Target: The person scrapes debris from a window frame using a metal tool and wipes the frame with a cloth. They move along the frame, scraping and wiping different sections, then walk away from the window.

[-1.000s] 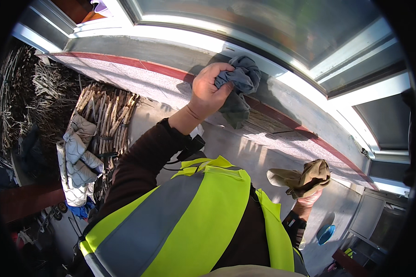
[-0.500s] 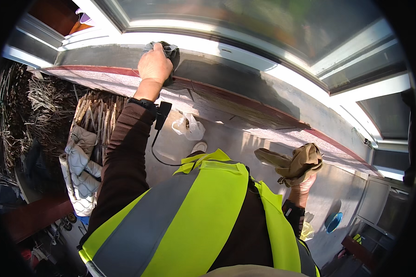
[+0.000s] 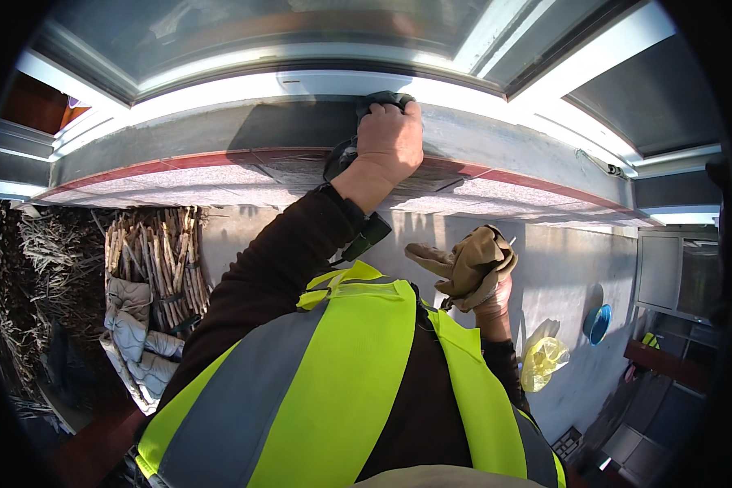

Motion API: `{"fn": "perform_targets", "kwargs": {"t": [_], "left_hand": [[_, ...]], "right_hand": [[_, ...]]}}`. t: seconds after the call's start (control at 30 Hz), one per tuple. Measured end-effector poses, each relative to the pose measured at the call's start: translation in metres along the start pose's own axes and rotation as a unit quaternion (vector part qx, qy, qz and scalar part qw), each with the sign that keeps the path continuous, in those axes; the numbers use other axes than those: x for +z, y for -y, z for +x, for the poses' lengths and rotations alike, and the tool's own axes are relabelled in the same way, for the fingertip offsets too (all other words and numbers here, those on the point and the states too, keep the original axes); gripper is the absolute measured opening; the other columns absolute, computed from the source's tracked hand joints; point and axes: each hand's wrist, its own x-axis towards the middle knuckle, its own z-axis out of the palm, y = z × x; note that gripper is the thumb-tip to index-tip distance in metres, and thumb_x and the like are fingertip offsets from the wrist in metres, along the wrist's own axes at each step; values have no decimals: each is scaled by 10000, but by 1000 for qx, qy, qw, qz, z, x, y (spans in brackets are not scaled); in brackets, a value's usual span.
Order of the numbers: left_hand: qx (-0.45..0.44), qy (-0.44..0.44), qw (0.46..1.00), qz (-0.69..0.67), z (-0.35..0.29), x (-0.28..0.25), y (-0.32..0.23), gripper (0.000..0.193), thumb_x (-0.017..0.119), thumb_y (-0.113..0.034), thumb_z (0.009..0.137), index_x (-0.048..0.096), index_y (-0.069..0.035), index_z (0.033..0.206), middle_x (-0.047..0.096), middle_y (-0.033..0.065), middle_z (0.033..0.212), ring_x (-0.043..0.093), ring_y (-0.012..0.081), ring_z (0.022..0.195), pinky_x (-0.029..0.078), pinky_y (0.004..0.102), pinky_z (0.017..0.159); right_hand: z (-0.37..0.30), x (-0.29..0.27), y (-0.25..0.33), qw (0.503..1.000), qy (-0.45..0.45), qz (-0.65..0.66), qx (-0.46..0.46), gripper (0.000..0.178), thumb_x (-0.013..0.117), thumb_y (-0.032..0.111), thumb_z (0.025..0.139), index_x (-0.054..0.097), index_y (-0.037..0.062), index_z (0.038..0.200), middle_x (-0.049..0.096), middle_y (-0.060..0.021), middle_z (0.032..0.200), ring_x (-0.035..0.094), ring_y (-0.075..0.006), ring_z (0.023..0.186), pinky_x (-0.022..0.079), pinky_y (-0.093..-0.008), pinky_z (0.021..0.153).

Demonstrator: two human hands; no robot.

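Note:
My left hand [image 3: 390, 140] reaches up and presses a dark grey cloth [image 3: 380, 103] against the grey window sill [image 3: 220, 134], just under the white window frame [image 3: 301, 81]. Part of the cloth hangs below my wrist. My right hand [image 3: 493, 302] is held close to my chest on the right and grips a pair of tan work gloves [image 3: 466, 262]. I wear a dark sleeve and a yellow and grey high-visibility vest [image 3: 342, 374].
Below the sill runs a speckled stone ledge with a red edge [image 3: 163, 175]. Bundles of sticks [image 3: 159, 252] and a quilted grey garment [image 3: 134, 342] lie at the left. A yellow plastic bag [image 3: 543, 362] and a blue round object [image 3: 599, 324] sit on the floor at the right.
My left hand has carried the cloth up from the speckled ledge onto the grey sill and slid it along the sill. My right hand has kept hold of the gloves.

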Motion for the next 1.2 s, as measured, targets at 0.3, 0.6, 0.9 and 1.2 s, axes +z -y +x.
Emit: {"fn": "perform_targets", "kwargs": {"t": [0.3,0.6,0.9,1.2], "left_hand": [[160,224,913,-301,3,24,-112,263,647,-36,663,576,-75,913,621,99,898,606,307,897,481,380,728],[-38,-167,923,-344,-57,-34,0,276,609,15,724,597,-38,994,614,148,1001,589,322,926,450,338,869],[-83,-124,986,70,-40,10,17,336,593,-112,742,627,-66,1073,597,178,1063,549,366,950,440,432,870],[117,-109,986,-49,24,74,-135,234,633,-73,716,642,-97,948,603,84,924,556,288,941,463,360,843]], "right_hand": [[-35,-58,10,993,70,-63,-69,504,401,392,931,387,52,1302,510,-153,1229,504,-293,1102,412,-441,970],[-58,-91,49,177,-77,-967,-164,515,471,431,863,434,163,1301,471,-62,1284,395,-268,1241,304,-396,1052],[-62,-131,71,688,102,690,201,564,493,461,837,436,160,1311,491,-42,1302,430,-242,1232,321,-406,1048],[-107,-162,67,978,-34,182,-95,436,489,339,912,510,38,1227,565,-191,1185,547,-359,1084,445,-506,946]]}}
